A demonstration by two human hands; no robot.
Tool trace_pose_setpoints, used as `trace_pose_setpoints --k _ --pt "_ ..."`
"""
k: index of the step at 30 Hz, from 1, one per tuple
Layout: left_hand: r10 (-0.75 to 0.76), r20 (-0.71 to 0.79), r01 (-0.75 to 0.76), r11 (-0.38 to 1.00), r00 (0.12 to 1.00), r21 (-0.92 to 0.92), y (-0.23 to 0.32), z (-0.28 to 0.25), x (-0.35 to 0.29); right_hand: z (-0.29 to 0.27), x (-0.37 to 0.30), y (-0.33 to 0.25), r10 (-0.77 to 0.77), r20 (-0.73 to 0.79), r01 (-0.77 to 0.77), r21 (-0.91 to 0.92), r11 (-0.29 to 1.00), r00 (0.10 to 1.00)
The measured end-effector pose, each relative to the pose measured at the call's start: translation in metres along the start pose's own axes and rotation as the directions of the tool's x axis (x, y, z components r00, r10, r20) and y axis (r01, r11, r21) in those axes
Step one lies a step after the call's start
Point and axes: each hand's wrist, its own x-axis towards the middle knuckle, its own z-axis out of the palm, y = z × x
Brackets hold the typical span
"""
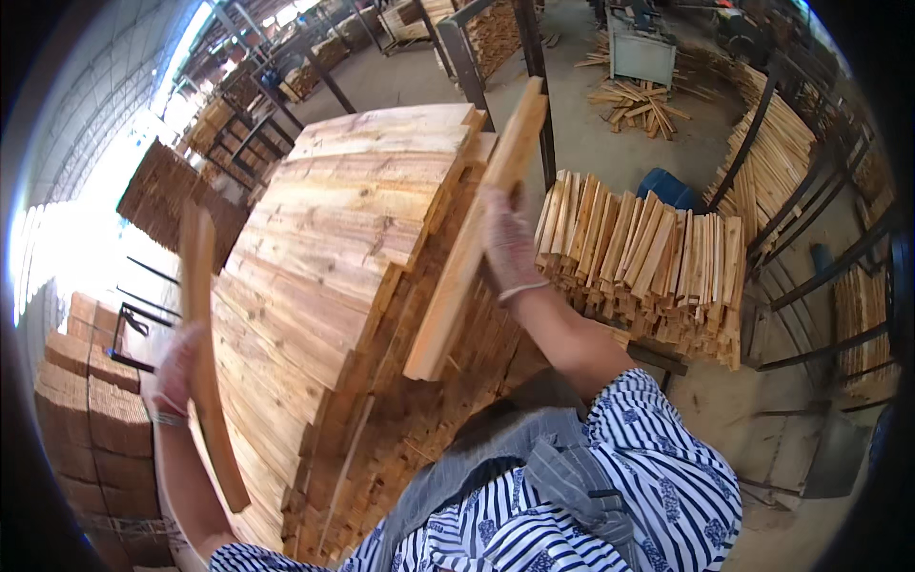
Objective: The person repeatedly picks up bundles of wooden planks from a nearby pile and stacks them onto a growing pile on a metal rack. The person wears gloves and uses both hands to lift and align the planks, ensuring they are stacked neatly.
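My gloved left hand [179,367] grips a wooden board [202,315], which stands up at the left and is blurred at its top. On the right, my gloved right hand [510,238] is wrapped round a second wooden plank [456,296], tilted with its far end pointing up and away. Both pieces are held above a big stack of planks [324,219], whose top layer lies side by side. The stack's right edge is stepped and uneven. The fingertips of each hand are partly hidden.
Right of the stack stands a pile of short sticks [648,257], a blue container [670,188] behind it. Dark metal frames [467,57] rise at the far side. Strapped bundles [95,419] stand at the left. Farther off are a grey machine [641,52] and scattered sticks [640,107].
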Motion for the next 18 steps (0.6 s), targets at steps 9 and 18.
trace_pose_setpoints --k 9,18 --pt "-0.503 -0.203 0.541 0.809 0.84 0.232 -0.017 0.09 0.028 0.062 0.031 0.019 -0.165 -0.206 0.131 -0.167 0.977 0.965" --pt "-0.423 -0.206 0.456 0.877 0.883 0.153 -0.032 0.102 0.034 0.036 0.016 0.035 -0.041 -0.112 0.02 -0.184 0.983 0.993"
